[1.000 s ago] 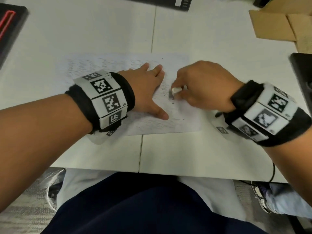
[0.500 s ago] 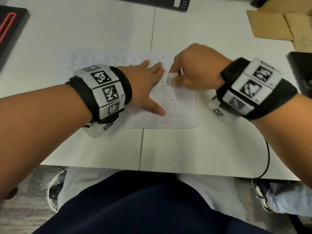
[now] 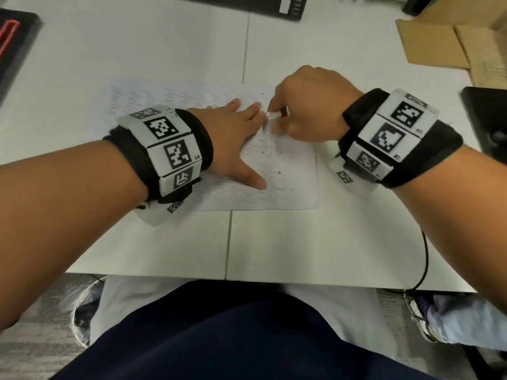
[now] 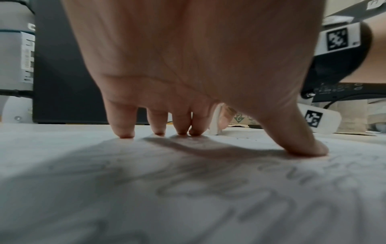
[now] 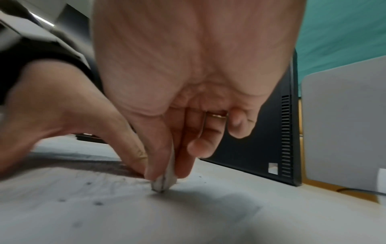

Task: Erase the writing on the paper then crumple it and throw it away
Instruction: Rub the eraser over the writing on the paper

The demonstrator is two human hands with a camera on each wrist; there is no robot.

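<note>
Head view, paper: the paper (image 3: 296, 171) lies flat on the white table (image 3: 301, 242), across the seam between two table tops, with faint pencil writing on most of it.
Head view, left hand: the left hand (image 3: 233, 141) lies on the middle of the sheet with fingers straight and thumb spread to the side; it grasps nothing, it only presses the sheet down.
Head view, right hand: the right hand (image 3: 310, 105) is at the far right part of the sheet, fingers curled, and pinches a small white eraser (image 3: 273, 116), which is just beside the left fingertips.
Head view, crumbs: small dark crumbs (image 3: 274, 160) lie on the sheet near the thumb of the left hand.
Head view, around: brown cardboard (image 3: 433, 45) lies at the far right of the table, a black cable (image 3: 424, 259) hangs over the near edge, and a black device (image 3: 16, 37) is at the far left.

Left wrist view, hand: four fingertips (image 4: 125, 132) and the thumb (image 4: 303, 145) touch the paper (image 4: 188, 198); the palm is raised above it.
Left wrist view, eraser: the eraser (image 4: 215, 122) stands on the sheet right behind the fingers, but the hand that holds it is mostly hidden.

Right wrist view, grip: the thumb (image 5: 154, 165) and the fingers (image 5: 183, 165) squeeze the eraser (image 5: 164, 183), and its dirty grey end touches the paper (image 5: 188, 214).
Right wrist view, behind: a black box with vent slots (image 5: 277, 148) stands on the table, and the left hand (image 5: 62, 115) is blurred at the left.
</note>
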